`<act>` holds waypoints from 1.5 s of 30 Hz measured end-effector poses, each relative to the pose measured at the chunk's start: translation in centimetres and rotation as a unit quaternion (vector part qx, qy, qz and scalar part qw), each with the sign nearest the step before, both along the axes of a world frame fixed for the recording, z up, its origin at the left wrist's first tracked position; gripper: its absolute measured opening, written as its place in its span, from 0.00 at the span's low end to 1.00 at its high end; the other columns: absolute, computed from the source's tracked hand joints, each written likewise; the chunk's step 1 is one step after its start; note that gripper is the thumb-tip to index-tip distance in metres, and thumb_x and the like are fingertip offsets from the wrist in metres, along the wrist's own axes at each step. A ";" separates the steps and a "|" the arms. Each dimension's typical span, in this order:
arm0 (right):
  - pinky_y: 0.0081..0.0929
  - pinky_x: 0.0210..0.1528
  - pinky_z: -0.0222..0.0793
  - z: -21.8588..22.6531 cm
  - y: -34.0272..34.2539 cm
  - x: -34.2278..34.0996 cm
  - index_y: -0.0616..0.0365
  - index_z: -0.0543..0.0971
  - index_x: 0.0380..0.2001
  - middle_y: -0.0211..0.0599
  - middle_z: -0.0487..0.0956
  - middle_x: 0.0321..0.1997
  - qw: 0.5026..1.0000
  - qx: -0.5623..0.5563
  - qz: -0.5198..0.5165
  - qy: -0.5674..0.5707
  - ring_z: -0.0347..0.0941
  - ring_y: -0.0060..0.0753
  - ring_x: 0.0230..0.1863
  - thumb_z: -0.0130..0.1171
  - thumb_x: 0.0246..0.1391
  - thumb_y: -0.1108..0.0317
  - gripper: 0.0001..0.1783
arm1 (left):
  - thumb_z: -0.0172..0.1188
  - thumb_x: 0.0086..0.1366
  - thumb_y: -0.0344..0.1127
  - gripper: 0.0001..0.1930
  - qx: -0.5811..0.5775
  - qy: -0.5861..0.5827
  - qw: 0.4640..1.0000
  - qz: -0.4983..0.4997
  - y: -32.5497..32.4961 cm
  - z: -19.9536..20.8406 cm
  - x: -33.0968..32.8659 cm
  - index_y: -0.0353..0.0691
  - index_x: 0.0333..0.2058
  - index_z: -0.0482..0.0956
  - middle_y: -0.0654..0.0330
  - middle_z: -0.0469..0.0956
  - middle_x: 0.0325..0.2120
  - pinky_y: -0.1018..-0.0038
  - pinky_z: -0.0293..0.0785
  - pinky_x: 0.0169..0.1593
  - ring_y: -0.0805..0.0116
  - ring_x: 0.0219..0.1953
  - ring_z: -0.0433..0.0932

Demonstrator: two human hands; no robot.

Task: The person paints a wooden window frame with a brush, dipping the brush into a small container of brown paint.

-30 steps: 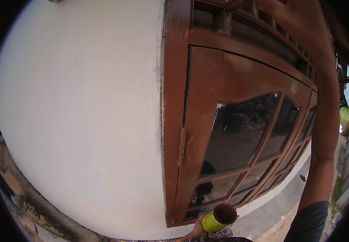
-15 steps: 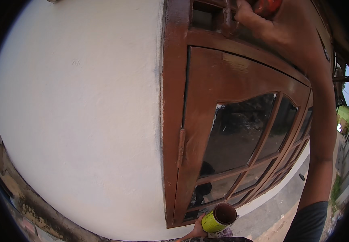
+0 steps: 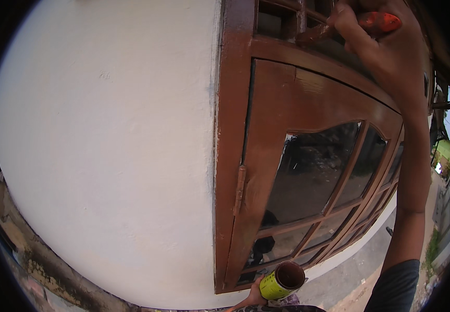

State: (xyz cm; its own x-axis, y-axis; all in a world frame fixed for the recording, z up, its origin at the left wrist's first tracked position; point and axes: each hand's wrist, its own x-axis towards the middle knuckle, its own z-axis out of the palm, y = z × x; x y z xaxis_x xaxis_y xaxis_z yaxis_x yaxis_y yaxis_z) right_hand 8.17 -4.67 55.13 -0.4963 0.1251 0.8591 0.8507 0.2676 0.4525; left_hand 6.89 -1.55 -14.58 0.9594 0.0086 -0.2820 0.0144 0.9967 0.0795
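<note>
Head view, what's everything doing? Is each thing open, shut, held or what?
Can: open, brown inside, held.
Brush: held, brown at its tip.
Left hand: closed around the can.
Right hand: raised, gripping the brush.
Window: shut.
Glass: reflecting, dark.
Hinge: coated brown.

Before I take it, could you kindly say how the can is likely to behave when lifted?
The can is probably stiff, since its mouth looks round while the left hand grips it. Its brown-coated inside may smear; with no lid, any contents could spill if tilted.
</note>
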 end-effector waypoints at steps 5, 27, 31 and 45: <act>0.14 0.26 0.63 -0.1 0.5 0.2 0.62 0.71 0.41 0.28 0.73 0.24 0.981 0.177 -0.063 -0.047 0.72 0.13 0.24 0.52 0.54 0.83 0.11 | 0.39 0.71 0.62 0.33 0.002 0.005 1.000 -0.003 -0.1 0.1 0.0 0.47 0.64 0.69 0.56 0.70 0.64 0.53 0.54 0.71 0.52 0.67 0.65; 0.19 0.36 0.75 -1.7 -0.1 7.0 0.64 0.72 0.36 0.34 0.75 0.32 0.990 0.044 0.129 0.020 0.79 0.22 0.35 0.54 0.56 0.82 0.05 | 0.38 0.72 0.61 0.32 0.018 -0.021 0.999 0.021 -0.5 1.6 -0.3 0.46 0.64 0.69 0.56 0.69 0.64 0.54 0.53 0.71 0.52 0.67 0.65; 0.17 0.33 0.76 -1.5 -0.2 8.1 0.64 0.72 0.36 0.34 0.75 0.32 0.953 0.010 0.266 0.147 0.79 0.20 0.35 0.55 0.57 0.81 0.05 | 0.39 0.72 0.60 0.32 0.027 -0.003 0.999 0.045 -1.1 3.7 -0.7 0.46 0.64 0.69 0.56 0.69 0.65 0.54 0.53 0.71 0.52 0.67 0.64; 0.19 0.35 0.76 -8.0 -8.2 13.6 0.63 0.71 0.48 0.45 0.81 0.38 0.952 0.140 0.223 0.158 0.77 0.25 0.30 0.59 0.64 0.67 0.14 | 0.40 0.71 0.60 0.32 0.052 0.066 0.990 0.115 -4.6 9.3 -0.2 0.48 0.64 0.68 0.56 0.67 0.66 0.54 0.54 0.71 0.54 0.68 0.64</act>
State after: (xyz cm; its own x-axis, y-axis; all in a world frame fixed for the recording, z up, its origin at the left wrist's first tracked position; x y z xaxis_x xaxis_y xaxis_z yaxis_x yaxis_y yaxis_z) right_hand 21.76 -12.84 47.15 -0.1587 -0.2936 0.9427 0.7865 0.5396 0.3005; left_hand 6.68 -6.11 -5.24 0.8834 0.2578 -0.3913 -0.1942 0.9614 0.1949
